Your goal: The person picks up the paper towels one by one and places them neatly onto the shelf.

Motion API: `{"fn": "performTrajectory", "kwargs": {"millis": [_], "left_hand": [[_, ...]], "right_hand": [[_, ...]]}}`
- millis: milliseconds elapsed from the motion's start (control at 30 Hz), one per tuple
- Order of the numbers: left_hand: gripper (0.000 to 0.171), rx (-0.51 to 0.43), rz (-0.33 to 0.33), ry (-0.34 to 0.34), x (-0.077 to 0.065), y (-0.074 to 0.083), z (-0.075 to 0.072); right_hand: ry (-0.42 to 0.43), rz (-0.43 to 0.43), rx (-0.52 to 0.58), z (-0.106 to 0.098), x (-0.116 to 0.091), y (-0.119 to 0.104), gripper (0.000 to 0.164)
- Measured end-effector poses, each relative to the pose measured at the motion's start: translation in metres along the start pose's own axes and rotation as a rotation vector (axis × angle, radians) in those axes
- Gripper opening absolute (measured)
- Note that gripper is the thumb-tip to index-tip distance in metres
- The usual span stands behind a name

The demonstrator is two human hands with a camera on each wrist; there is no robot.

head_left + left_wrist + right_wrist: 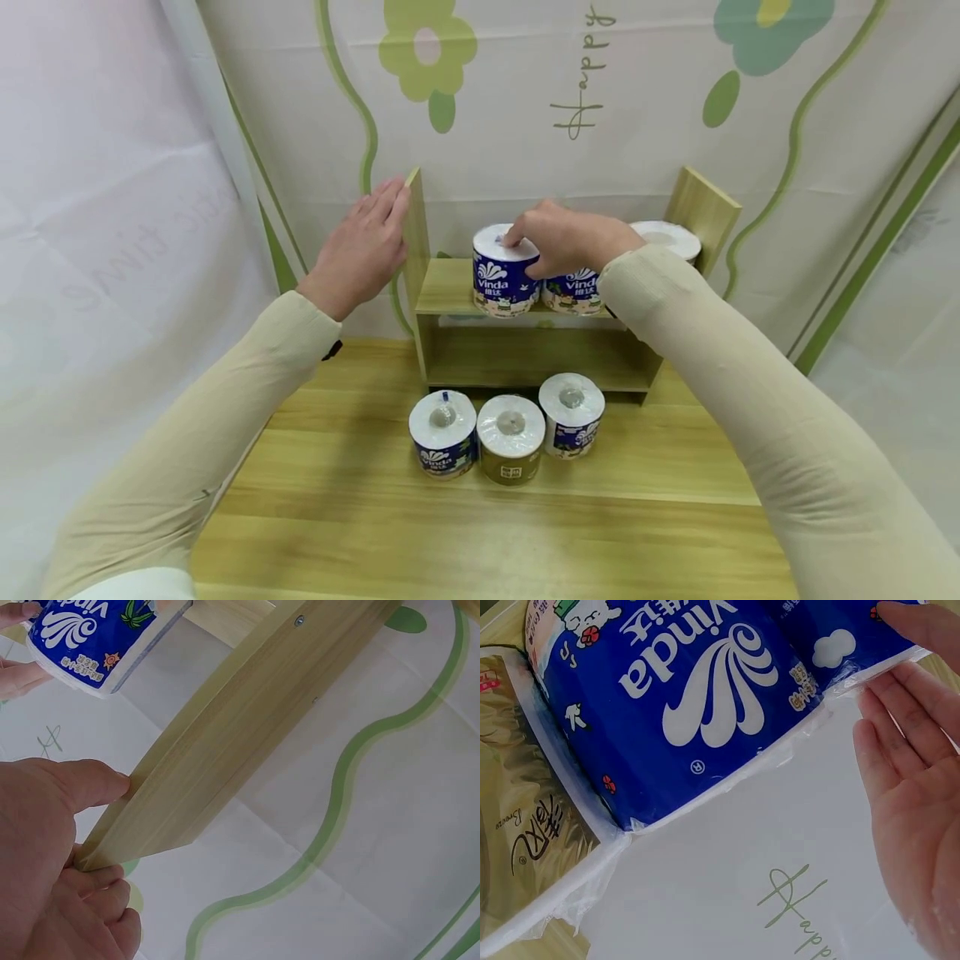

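Note:
My right hand [566, 237] holds a blue Vinda toilet paper roll [491, 292] at the left part of the shelf's upper board, thumb on its side and fingers at its top. In the right wrist view, the fingers [907, 724] lie along its top edge. Beside it stands a second blue roll [572, 292], partly behind my right hand, and a third roll [667, 239] stands further right. My left hand [363, 246] grips the upright left side panel [202, 765] of the wooden shelf [536, 354], thumb on one face and fingers around its edge.
In front of the shelf, three rolls stand on the wooden table [480, 533]: a blue one [444, 458], a gold one [510, 467] and another blue one [573, 437]. A patterned cloth [502, 150] hangs behind. The shelf's right panel [701, 217] rises beside the far roll.

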State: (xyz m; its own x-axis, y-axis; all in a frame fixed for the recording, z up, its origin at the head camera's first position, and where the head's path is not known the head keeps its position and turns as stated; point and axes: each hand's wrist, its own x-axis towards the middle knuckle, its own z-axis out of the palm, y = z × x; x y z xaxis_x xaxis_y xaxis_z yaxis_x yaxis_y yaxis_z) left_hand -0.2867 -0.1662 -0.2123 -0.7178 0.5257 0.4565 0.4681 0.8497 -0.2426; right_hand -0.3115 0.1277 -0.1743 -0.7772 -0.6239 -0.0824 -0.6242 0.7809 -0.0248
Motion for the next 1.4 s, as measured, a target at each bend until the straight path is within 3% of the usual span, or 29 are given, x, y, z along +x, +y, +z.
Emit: {"fn": "performTrajectory", "kwargs": {"millis": [267,600,933,1133,1400], "left_hand": [[0.061,0.013,0.002,-0.006,0.001,0.000,0.002],[0.060,0.016,0.010,0.006,0.001,-0.003,0.003],[0.059,0.028,0.013,0.029,0.002,-0.004,0.007],[0.059,0.031,0.010,0.027,0.002,-0.004,0.007],[0.059,0.005,0.014,0.046,0.002,-0.003,0.005]], "right_hand": [[0.002,0.013,0.013,-0.005,-0.001,-0.002,0.059],[0.081,-0.089,-0.009,-0.018,0.000,-0.015,0.052],[0.115,-0.074,-0.040,-0.004,0.008,-0.017,0.045],[0.171,-0.085,-0.059,0.005,0.009,-0.016,0.030],[0.209,-0.105,-0.014,0.011,0.010,-0.013,0.023]]}}
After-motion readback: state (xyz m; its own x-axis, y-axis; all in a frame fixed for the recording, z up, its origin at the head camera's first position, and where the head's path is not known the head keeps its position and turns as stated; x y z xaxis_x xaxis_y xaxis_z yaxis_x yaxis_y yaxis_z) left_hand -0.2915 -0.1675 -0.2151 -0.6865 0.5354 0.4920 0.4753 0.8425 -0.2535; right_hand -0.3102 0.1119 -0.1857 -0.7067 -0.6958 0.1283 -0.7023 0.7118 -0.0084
